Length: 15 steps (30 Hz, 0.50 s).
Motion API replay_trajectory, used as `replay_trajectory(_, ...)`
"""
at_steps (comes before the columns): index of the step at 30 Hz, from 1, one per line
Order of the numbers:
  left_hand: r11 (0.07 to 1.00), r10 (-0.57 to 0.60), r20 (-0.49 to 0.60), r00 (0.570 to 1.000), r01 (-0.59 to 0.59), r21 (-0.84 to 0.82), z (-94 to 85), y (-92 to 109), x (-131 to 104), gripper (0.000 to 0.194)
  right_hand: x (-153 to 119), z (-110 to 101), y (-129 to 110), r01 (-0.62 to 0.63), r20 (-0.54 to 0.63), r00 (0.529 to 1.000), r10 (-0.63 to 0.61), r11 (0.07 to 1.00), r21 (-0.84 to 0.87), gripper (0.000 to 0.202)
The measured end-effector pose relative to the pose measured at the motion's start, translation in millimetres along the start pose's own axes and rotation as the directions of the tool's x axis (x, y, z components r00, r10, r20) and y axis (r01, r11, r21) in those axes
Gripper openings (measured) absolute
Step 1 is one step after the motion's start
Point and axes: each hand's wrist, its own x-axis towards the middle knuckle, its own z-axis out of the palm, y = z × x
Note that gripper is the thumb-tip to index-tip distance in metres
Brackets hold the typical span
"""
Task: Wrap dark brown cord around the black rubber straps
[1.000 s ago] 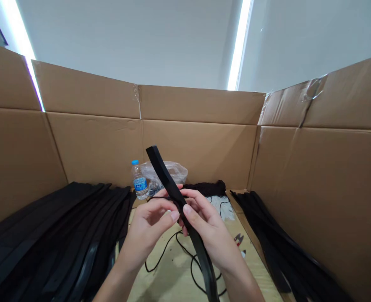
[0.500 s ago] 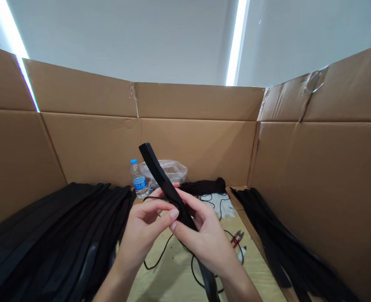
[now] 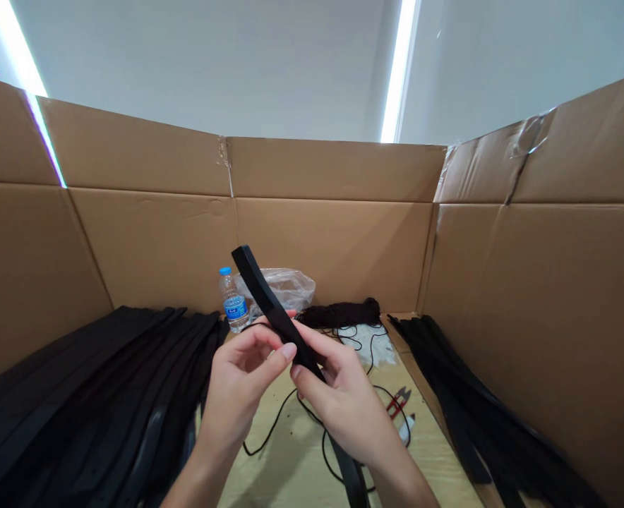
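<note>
A long, slightly curved black strip (image 3: 263, 291) slants across the middle, its squared end pointing up and left. My right hand (image 3: 338, 384) is closed around its middle, thumb on the near face and fingers behind. Close beside it, my left hand (image 3: 243, 370) pinches at the strip's left edge with thumb and forefinger; a thin black cord (image 3: 274, 427) passes by those fingers and loops down over the table. Where the cord meets the strip is hidden by my fingers. The strip's lower end runs down past my right wrist.
Many black strips (image 3: 94, 395) lie piled on the left, more strips (image 3: 465, 395) on the right. Behind are a water bottle (image 3: 234, 307), a clear plastic bag (image 3: 291, 286) and a black cord bundle (image 3: 341, 312). Red thread snips (image 3: 398, 402) lie right. Cardboard walls (image 3: 333, 247) surround the table (image 3: 270, 480).
Both hands have shifted very slightly, and the strip's upper end has dipped a little to the left. My left thumb has moved slightly up and left along the strip.
</note>
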Motion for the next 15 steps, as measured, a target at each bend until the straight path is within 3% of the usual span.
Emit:
replay_trajectory(3, 0.999, 0.003, -0.049, 0.999, -0.005, -0.042, 0.6, -0.1, 0.5, 0.023, 0.3, -0.7, 2.0, 0.007, 0.018, 1.000, -0.007, 1.000, 0.023, 0.057)
replay_trajectory(8, 0.997, 0.030, -0.031, 0.999, -0.032, -0.071, 2.2, 0.9, 1.4, 0.024, 0.1, -1.5, 1.1, -0.007, 0.036, 0.999, 0.004, 0.997, 0.076, 0.057)
replay_trajectory(15, 0.996, 0.044, 0.007, 0.999, -0.043, -0.080, 3.3, 0.6, 0.8, 0.021, -0.3, -0.6, 0.0, -0.072, 0.020, 0.997, 0.071, 0.993, 0.092, 0.040)
